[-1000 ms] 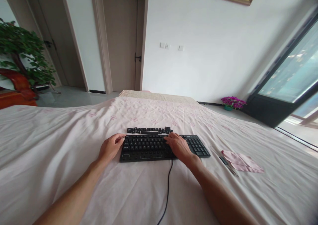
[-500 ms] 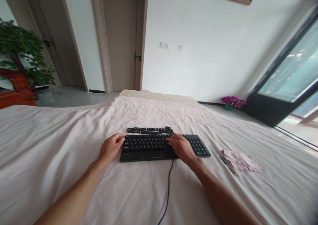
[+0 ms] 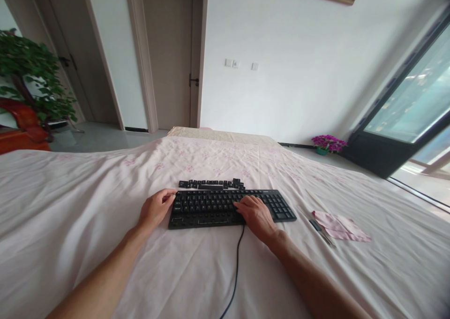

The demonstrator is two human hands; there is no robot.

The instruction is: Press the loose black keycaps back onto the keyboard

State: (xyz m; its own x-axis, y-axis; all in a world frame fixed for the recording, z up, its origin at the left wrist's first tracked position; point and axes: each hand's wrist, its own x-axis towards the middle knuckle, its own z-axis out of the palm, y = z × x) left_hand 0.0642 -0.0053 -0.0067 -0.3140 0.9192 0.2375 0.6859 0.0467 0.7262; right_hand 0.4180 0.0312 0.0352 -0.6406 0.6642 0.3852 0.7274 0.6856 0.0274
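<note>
A black keyboard (image 3: 207, 205) lies on the pale pink cloth, and its lowest rows show bare sockets without keycaps. My left hand (image 3: 156, 209) pinches the keyboard's upper left corner between thumb and fingers. Over the right part of the letter keys rests my right hand (image 3: 256, 215), its fingers curled and close together. What those fingertips hold, if anything, is too small to make out. Just behind the keyboard, several loose keycaps sit in a row, with a long space bar (image 3: 211, 187) among them.
The keyboard's cable (image 3: 236, 267) runs toward me across the flowered cloth (image 3: 190, 272). To the right lie a folded pink cloth (image 3: 341, 226) and a thin tool with a dark end (image 3: 315, 224). Purple flowers (image 3: 329, 143) stand near the glass door.
My right hand has shifted slightly toward me over the keys, its fingers bunched a little differently. My left hand stays at the keyboard's corner. The whole view has drifted slightly.
</note>
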